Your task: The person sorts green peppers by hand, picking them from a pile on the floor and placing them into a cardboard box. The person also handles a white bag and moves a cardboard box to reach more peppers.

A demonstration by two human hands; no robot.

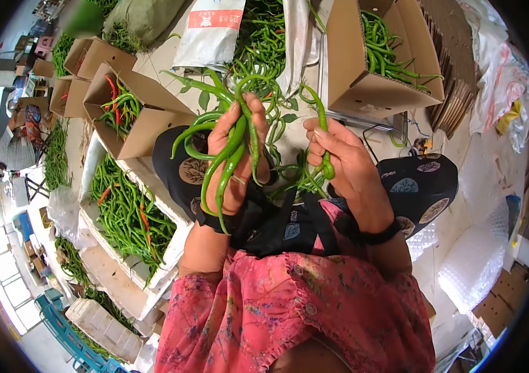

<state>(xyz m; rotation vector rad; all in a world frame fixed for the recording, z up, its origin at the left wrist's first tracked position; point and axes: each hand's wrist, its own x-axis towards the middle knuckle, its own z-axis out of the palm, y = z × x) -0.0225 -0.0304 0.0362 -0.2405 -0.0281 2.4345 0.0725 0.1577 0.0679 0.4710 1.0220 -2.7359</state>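
A loose bunch of long green chili peppers (232, 155) is held in my left hand (239, 137), several of them curling out past the fingers and hanging over the wrist. My right hand (342, 155) pinches a single green chili pepper (321, 115), its curved end pointing up and its lower end showing below the fingers. The two hands are apart, raised over my lap. Beyond them, more green chilies (261, 37) spill from a white woven sack (208, 37) onto the floor, with some leaves among them.
A cardboard box (354, 87) with green chilies stands front right, beside flattened cardboard (454, 68). At the left are a box (146, 124) with red and green chilies and a white foam box (174, 248) of green ones. Another person (15, 149) sits far left. Bubble wrap (479, 261) lies right.
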